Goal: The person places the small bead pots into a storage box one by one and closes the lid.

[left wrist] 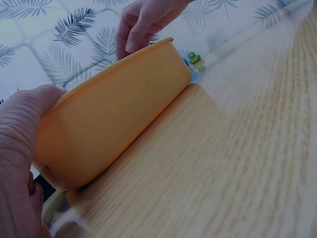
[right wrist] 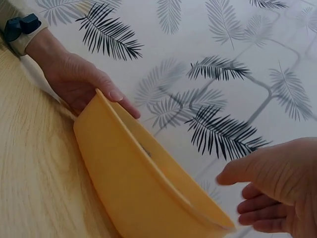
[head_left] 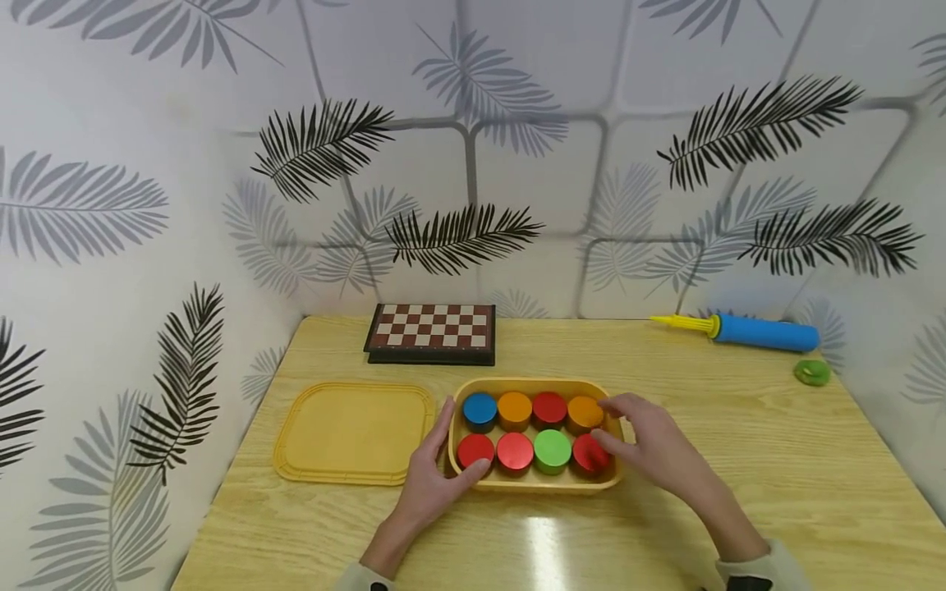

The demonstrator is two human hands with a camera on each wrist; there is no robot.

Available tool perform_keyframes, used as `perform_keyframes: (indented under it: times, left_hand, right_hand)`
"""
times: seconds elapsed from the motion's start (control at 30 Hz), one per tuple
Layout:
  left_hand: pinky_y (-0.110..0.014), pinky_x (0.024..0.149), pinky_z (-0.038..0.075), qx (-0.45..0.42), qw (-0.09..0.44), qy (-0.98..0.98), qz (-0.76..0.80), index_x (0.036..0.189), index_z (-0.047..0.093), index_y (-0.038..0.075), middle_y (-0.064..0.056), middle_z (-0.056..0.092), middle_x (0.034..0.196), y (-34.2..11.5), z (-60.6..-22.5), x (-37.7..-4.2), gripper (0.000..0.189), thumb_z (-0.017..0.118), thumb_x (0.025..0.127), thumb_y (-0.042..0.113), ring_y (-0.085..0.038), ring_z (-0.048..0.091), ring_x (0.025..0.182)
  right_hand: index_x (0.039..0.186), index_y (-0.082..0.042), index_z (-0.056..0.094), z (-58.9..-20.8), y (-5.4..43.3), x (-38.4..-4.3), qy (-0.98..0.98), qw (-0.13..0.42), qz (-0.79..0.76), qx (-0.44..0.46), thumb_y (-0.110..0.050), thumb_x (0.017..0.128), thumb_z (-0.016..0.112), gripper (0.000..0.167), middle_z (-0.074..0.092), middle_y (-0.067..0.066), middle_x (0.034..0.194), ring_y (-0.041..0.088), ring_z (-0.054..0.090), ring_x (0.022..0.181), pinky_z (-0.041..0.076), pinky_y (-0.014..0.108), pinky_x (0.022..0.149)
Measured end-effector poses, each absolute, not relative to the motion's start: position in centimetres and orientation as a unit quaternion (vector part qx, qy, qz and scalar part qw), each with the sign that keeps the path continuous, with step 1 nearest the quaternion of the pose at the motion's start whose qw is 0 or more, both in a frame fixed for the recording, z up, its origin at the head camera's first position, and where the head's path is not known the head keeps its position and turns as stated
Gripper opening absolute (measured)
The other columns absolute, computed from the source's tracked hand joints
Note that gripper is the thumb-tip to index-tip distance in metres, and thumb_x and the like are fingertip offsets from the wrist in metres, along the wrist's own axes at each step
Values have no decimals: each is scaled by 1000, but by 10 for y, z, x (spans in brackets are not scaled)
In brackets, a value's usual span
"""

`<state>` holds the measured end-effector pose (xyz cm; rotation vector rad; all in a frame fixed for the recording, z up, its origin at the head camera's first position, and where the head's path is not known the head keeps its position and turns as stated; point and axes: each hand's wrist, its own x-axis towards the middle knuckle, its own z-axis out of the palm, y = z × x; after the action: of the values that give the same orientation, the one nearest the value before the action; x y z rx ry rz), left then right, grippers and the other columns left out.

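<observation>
A yellow plastic box (head_left: 535,487) stands on the table with two rows of short, round, coloured cylinders inside. The back row has a blue one (head_left: 479,409), two orange ones and a red one (head_left: 550,408); the front row has red ones and a green one (head_left: 552,450). My left hand (head_left: 429,484) holds the box's left end, thumb over the rim and fingers along the outside. Over the right end is my right hand (head_left: 658,455), its thumb and fingers spread near an orange cylinder (head_left: 585,412) and a red cylinder (head_left: 589,453). It appears to grip nothing.
Left of the box lies a flat yellow lid (head_left: 353,431). Behind stands a folded chessboard (head_left: 432,328). At the back right are a blue and yellow hand pump (head_left: 764,332) and a small green object (head_left: 813,372). Leaf-patterned walls (head_left: 532,180) border the table.
</observation>
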<state>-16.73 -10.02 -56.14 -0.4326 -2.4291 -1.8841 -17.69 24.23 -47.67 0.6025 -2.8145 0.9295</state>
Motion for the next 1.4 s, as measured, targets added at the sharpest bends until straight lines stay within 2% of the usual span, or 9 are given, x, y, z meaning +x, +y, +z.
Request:
perform_keyframes:
  times: [0.13,0.33,0.63,0.77,0.9,1.03,1.1,1.17,1.4]
  left_hand:
    - [-30,123,27,-146,26,-784,-603,168,23,18,-3,23,173,-98,-562,-168,98,83,91,29,-19,24,158]
    - [-36,125,23,-166,44,-794,-583,168,22,14,-8,22,173,-96,-564,-168,90,75,97,30,-21,21,159]
    - [-51,127,16,-146,64,-828,-538,168,20,32,11,14,174,-117,-554,-165,75,62,106,38,-25,11,161]
    - [-45,128,15,-128,78,-834,-532,167,19,35,12,13,174,-137,-548,-166,74,61,107,37,-23,10,161]
    - [-33,127,13,-107,86,-833,-536,167,18,36,12,12,174,-161,-544,-166,73,60,108,35,-16,12,160]
    - [-37,128,14,-80,98,-831,-542,167,17,37,11,11,174,-187,-540,-166,71,57,109,32,-18,12,160]
    - [-38,129,14,-60,104,-835,-537,167,15,38,13,11,174,-202,-538,-166,70,55,110,33,-17,12,160]
    - [-36,128,15,-47,113,-835,-536,167,15,37,12,11,174,-217,-537,-168,69,54,110,33,-17,11,160]
    - [-23,127,17,29,150,-815,-559,167,16,37,10,13,174,-274,-537,-163,67,53,111,32,-21,12,160]
  right_hand:
    - [149,3,52,-494,257,-170,-912,108,375,123,-29,101,71,60,57,26,145,48,55,130,47,68,104]
    - [168,-7,13,-526,280,-162,-891,66,444,68,-36,111,50,74,19,29,170,54,18,153,19,77,117]
    - [168,-9,20,-542,273,-155,-869,161,459,90,-20,109,53,69,19,28,169,53,17,153,12,75,120]
    - [168,-18,21,-533,250,-153,-861,184,458,122,-15,105,59,74,19,17,173,45,17,156,12,73,122]
    - [169,-22,21,-519,217,-147,-851,181,459,180,-9,100,64,82,19,9,174,30,16,159,14,57,128]
    - [166,-8,26,-509,173,-139,-819,186,463,283,-12,98,66,79,21,14,173,28,18,159,12,30,128]
    - [165,-3,26,-509,150,-135,-806,174,456,335,-19,102,64,75,20,16,173,29,19,159,10,24,128]
    - [164,0,24,-509,129,-130,-797,151,441,384,-26,104,63,76,18,19,172,32,19,159,12,27,129]
    - [170,-27,4,-521,69,-111,-816,-57,386,426,-46,107,55,83,-2,-2,177,19,10,161,30,49,124]
